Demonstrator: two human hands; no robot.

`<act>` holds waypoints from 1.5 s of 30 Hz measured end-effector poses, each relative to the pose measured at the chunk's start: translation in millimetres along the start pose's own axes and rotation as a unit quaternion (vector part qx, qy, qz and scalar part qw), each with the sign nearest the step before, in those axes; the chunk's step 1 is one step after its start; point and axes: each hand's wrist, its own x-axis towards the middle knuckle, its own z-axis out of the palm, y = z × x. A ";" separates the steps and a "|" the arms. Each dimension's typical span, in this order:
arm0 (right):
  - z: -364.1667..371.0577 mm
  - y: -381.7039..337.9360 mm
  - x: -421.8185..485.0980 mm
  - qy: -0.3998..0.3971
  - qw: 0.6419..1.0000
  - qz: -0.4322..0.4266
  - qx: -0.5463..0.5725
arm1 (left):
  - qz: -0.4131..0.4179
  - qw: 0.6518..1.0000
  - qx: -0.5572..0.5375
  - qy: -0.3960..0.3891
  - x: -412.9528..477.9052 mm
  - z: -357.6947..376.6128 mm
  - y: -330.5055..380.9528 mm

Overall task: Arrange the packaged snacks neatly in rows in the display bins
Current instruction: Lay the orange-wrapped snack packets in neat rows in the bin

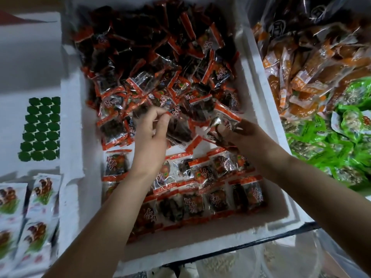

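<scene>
Forearms reach in from the near edge over the white foam bin [200, 249], and they cover part of the neat rows [200, 189] of red-edged snack packets laid flat along the bin's near end. Beyond the rows, a loose heap [156, 63] of the same packets fills the middle and far end of the bin, lying at every angle and piled on one another.

Both hands meet at the near edge of that heap. The left hand [150, 131] has its grip closed, thumb and fingertips pinching a dark packet [178, 133] lifted off the pile. The right hand [243, 137], in shadow, has its fingers curled round a second packet [226, 115], whose orange strip sticks up past the knuckles.

To the right of the bin, touching its wall, lie orange packets [305, 77], with green packets [341, 137] nearer the camera. To the left, white packets [38, 217] stand in ordered rows, and behind them a white surface bears dark green discs [40, 127] set in a grid. Below the bin's near right corner shows a clear plastic bag [281, 257].
</scene>
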 end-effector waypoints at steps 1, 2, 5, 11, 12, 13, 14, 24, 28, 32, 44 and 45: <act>2.6 -1.6 -2.9 -0.019 1.000 -0.005 -0.004 | -0.017 1.000 -0.019 -0.003 -3.3 -2.7 -4.4; 4.8 -2.9 -6.2 -0.050 0.999 -0.005 -0.011 | -0.034 0.998 -0.042 -0.007 -7.4 -4.8 -8.3; 18.3 -1.1 -16.1 -0.170 0.984 0.033 -0.028 | -0.069 0.993 -0.093 -0.023 -22.9 -3.3 -14.7; 44.1 13.6 -27.2 -0.257 0.962 0.089 0.030 | -0.034 0.995 -0.086 0.032 -52.7 -3.8 -19.4; 46.2 14.0 -28.1 -0.268 0.958 0.096 0.037 | -0.022 0.997 -0.065 0.040 -54.9 -6.5 -19.2; 48.3 14.0 -27.9 -0.275 0.955 0.103 0.039 | -0.014 0.998 -0.045 0.046 -56.8 -9.5 -17.4; 50.3 13.9 -27.0 -0.279 0.954 0.107 0.038 | -0.015 0.998 -0.031 0.049 -58.4 -13.1 -17.2; 87.0 4.1 -27.6 -0.186 0.979 -0.055 -0.070 | -0.224 0.968 -0.108 -0.014 -77.0 -62.4 -16.3; 101.7 13.2 -26.4 -0.125 0.985 -0.071 -0.098 | -0.195 0.975 -0.078 0.066 -81.0 -90.2 -13.4; 126.0 29.7 -33.2 -0.168 0.956 -0.078 -0.228 | -0.125 0.984 -0.060 0.115 -84.7 -124.1 -11.9; 194.0 54.3 -47.0 -0.224 0.928 -0.084 -0.286 | -0.162 0.969 -0.119 0.147 -108.7 -143.1 -21.6; 192.6 55.4 -47.2 -0.232 0.927 -0.082 -0.284 | -0.165 0.969 -0.118 0.143 -110.8 -143.3 -23.6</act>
